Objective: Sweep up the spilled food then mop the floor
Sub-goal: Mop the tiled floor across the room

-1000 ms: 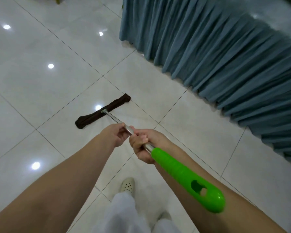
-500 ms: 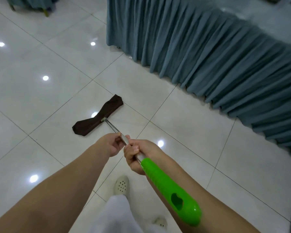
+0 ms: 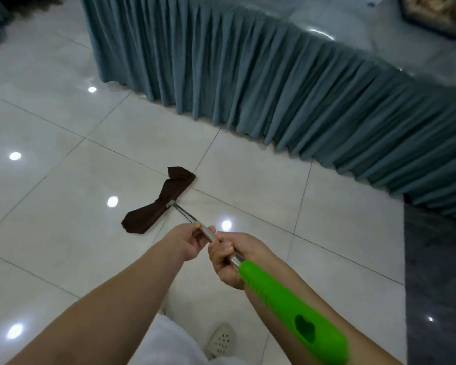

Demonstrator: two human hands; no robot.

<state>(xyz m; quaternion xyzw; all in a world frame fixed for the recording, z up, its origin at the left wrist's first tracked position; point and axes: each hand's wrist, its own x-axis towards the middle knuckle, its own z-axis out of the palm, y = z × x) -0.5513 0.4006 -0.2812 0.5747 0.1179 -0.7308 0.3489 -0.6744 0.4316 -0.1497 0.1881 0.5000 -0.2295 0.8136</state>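
The person is showing both forearms bare from the elbow down, with no sleeves, watch or rings in view on the left hand (image 3: 187, 242) or the right hand (image 3: 228, 256). They are wearing white trousers (image 3: 166, 343), loose and softly folded. On the one foot in view they are wearing a cream clog-style shoe (image 3: 221, 341) with small round holes over the toe.

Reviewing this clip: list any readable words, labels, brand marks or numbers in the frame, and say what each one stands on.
None: no text can be read in this frame.
The green grip of the mop shows only a hanging hole, no print.
The metal pole, brown mop cloth, teal table skirt and floor tiles carry no visible marks.
The shoe shows only holes.
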